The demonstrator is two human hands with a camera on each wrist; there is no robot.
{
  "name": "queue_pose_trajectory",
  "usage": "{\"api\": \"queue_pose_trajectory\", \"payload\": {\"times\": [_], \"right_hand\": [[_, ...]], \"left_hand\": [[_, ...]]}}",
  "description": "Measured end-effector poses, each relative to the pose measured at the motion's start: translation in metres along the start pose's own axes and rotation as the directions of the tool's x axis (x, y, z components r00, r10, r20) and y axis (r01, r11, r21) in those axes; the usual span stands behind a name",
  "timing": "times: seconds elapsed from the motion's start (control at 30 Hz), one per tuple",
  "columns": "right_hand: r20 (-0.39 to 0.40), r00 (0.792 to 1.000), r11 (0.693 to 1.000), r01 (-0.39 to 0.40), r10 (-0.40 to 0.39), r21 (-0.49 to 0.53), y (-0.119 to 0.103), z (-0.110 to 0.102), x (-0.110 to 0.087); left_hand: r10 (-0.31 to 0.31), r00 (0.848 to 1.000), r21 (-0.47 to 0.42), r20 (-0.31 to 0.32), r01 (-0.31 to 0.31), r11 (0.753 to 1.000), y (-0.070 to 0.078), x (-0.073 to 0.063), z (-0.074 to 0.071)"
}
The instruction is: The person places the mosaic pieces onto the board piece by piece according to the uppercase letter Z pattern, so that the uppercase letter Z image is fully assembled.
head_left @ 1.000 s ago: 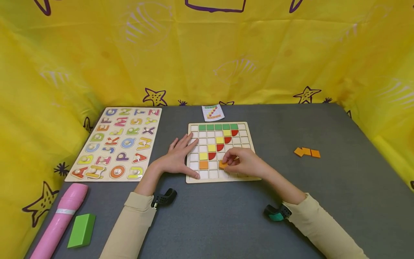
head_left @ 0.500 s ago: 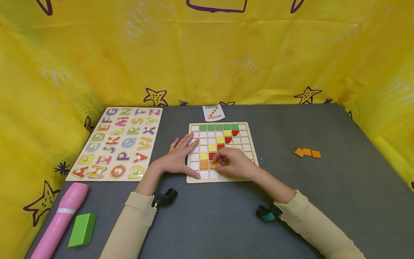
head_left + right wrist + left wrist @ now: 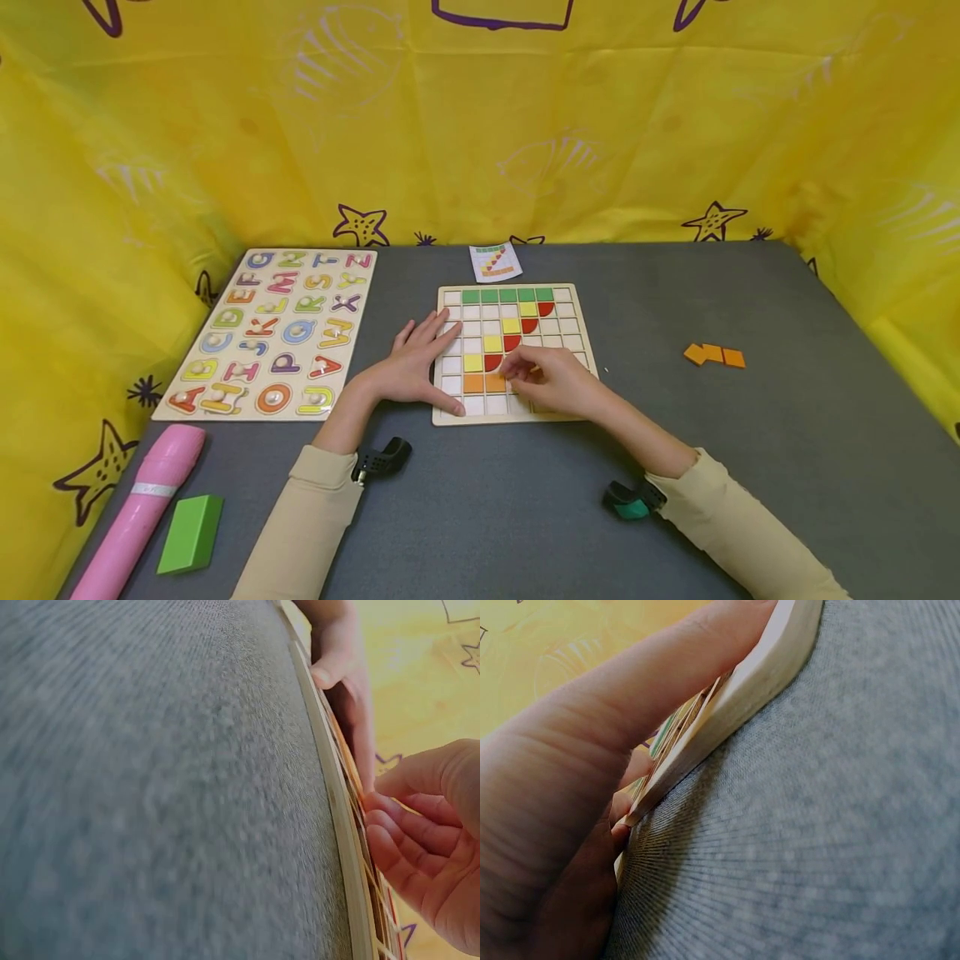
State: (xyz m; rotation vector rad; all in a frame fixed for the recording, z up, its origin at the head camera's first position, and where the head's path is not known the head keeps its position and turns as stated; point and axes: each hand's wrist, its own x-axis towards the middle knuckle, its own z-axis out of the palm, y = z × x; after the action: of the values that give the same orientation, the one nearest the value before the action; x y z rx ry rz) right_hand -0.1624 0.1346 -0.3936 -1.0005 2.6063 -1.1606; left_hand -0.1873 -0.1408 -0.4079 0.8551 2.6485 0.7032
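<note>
A wooden grid board point(image 3: 573, 293) lies at the middle of the table, its cells partly filled with coloured tiles. Along the left edge my left hand point(image 3: 408, 367) rests with fingers spread and thumb on the near left corner. My right hand point(image 3: 551, 379) is over the board's lower middle, fingers loosely bent, fingertips beside an orange square tile point(image 3: 494, 383). That tile lies in a cell next to another orange tile point(image 3: 473, 383). In the right wrist view the fingertips point(image 3: 377, 817) are at the board's surface, and no tile shows between them.
Three loose orange tiles point(image 3: 713, 354) lie to the right. A small pattern card point(image 3: 495, 262) is behind the board. At left are an alphabet puzzle point(image 3: 266, 333), a pink microphone-shaped object point(image 3: 146, 500) and a green block point(image 3: 191, 533). A yellow curtain point(image 3: 480, 125) surrounds the table.
My right hand has moved left with an orange tile, which now lies in the cell beside the first orange one. The fingers have drawn slightly back from it. My left hand stays still.
</note>
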Motion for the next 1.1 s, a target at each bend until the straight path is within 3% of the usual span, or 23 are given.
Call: {"api": "queue_pose_trajectory", "payload": {"times": [0.47,0.8,1.1], "right_hand": [[-0.078,0.991,0.993,-0.109,0.111,0.037,0.017,-0.028,-0.031],[-0.145,0.972,0.979,-0.196,0.186,-0.058,0.04,-0.055,-0.062],[-0.24,0.943,0.947,-0.275,0.232,-0.165,0.062,-0.087,-0.097]], "left_hand": [[0.008,1.0,-0.008,-0.007,-0.008,1.0,0.0,-0.001,0.0],[0.004,1.0,-0.01,-0.003,-0.004,1.0,0.001,-0.001,0.0],[0.007,1.0,-0.009,-0.008,-0.007,1.0,-0.001,0.0,0.001]]}}
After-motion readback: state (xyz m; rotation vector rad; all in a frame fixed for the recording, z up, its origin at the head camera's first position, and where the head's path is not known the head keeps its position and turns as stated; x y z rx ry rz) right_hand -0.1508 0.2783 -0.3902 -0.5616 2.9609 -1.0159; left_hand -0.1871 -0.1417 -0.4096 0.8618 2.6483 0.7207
